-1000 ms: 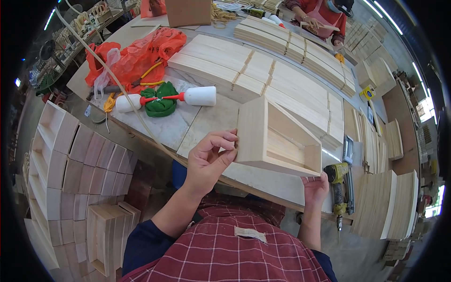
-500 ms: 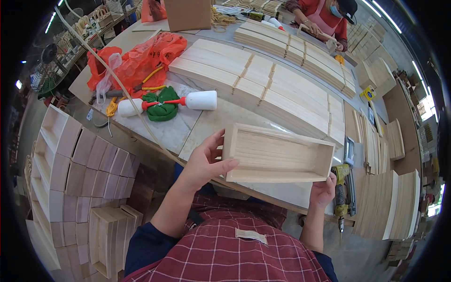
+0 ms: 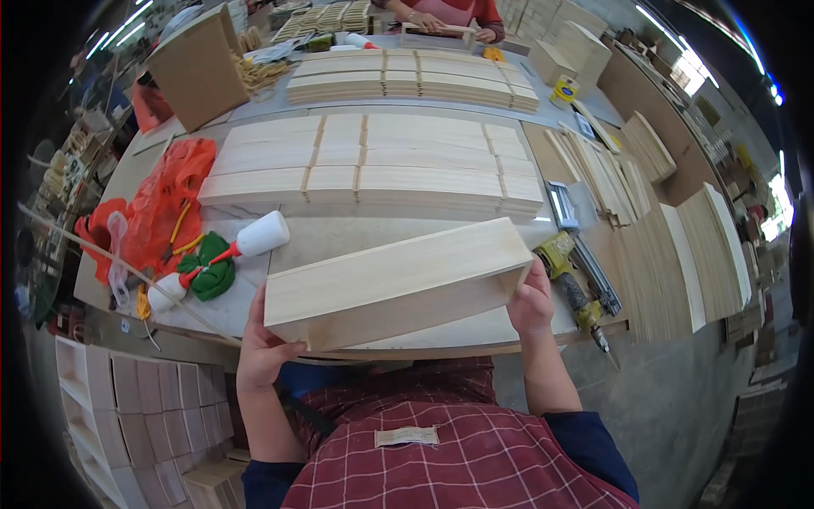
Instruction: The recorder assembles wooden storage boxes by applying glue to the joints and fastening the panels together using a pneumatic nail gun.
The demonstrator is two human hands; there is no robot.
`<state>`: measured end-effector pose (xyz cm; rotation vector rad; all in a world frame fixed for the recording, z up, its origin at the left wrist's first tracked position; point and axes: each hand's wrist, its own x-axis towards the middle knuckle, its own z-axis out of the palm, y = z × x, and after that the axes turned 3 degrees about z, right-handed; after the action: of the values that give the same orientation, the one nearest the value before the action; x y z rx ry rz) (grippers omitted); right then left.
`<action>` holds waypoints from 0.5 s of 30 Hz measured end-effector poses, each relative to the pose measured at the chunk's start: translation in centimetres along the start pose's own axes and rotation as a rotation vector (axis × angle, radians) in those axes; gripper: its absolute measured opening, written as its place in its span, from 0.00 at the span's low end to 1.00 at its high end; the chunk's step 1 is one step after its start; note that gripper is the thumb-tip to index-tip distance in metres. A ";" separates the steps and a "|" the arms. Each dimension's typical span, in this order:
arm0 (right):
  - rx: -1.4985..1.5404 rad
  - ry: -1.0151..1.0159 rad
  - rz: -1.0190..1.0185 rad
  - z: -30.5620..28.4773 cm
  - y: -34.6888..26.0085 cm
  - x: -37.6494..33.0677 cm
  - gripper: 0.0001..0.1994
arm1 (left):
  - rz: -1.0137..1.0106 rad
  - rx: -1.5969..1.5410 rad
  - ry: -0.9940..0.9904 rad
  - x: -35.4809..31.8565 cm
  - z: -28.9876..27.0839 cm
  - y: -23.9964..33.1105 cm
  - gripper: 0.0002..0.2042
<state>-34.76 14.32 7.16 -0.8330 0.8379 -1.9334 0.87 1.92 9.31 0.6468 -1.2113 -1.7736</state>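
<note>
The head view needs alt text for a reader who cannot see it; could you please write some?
A person's left hand and right hand hold a long, open wooden box by its ends above a worktable. Stacked boards lie beyond it, white bottles and a green cloth to the left, a yellow-green power tool to the right.

Head view, wide fisheye worn by the person, facing down and forward over the worktable (image 3: pixel 356 227).
Looks from above the checked apron (image 3: pixel 398 479), which fills bottom centre; forearms (image 3: pixel 547 369) enter from the lower part. Left hand (image 3: pixel 264 360), right hand (image 3: pixel 532 301) and wooden box (image 3: pixel 398 271) sit close, around mid-frame. Tilt also takes in the table's far side: co-worker (image 3: pixel 449 12) at top edge, cropped at chest, well farther off. Floor (image 3: pixel 661 407) shows lower right. Straight edges bow toward the dark rim.
</note>
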 end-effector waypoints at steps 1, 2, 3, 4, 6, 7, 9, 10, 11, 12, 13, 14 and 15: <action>-0.036 -0.031 -0.001 0.5 -0.4 0.2 0.30 | -0.006 0.002 -0.016 0.2 -0.1 -0.2 0.50; -0.072 -0.064 0.002 0.8 -0.8 0.2 0.32 | -0.020 -0.005 0.015 0.5 -0.2 -0.4 0.48; -0.062 -0.069 0.001 1.0 -0.9 0.2 0.32 | -0.024 -0.003 0.063 0.2 -0.3 -0.3 0.47; -0.116 -0.120 -0.004 1.0 -1.1 0.2 0.33 | -0.018 0.006 0.071 0.1 -0.5 -0.2 0.47; -0.163 -0.179 -0.003 1.2 -1.3 0.3 0.33 | -0.033 0.066 0.118 0.0 -1.1 -0.7 0.46; -0.206 -0.197 0.008 1.3 -1.4 0.2 0.34 | -0.030 0.071 0.130 0.1 -1.4 -0.9 0.46; -0.237 -0.229 0.027 1.8 -1.3 0.1 0.34 | 0.012 0.090 0.175 0.2 -1.8 -1.1 0.44; -0.295 -0.234 -0.013 2.1 -1.1 0.0 0.35 | 0.017 0.098 0.195 0.2 -1.9 -1.3 0.44; -0.350 -0.243 -0.054 2.5 -0.9 -0.1 0.36 | 0.080 0.088 0.194 0.0 -2.0 -1.4 0.43; -0.337 -0.262 -0.045 2.3 -0.9 -0.2 0.36 | 0.145 0.077 0.190 0.1 -2.2 -1.8 0.42; -0.513 -0.316 -0.067 1.9 -0.9 -0.1 0.38 | 0.161 0.095 0.231 -0.1 -2.3 -1.9 0.42; -0.686 -0.375 -0.096 2.0 -0.8 0.0 0.39 | 0.176 0.101 0.233 -0.2 -2.4 -2.2 0.41; -0.645 -0.376 -0.119 2.8 -1.2 -0.2 0.38 | 0.189 0.101 0.221 0.1 -2.3 -2.4 0.39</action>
<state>-32.96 14.39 9.62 -1.5996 1.2109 -1.5250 1.73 1.14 6.19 0.7411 -1.1733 -1.4522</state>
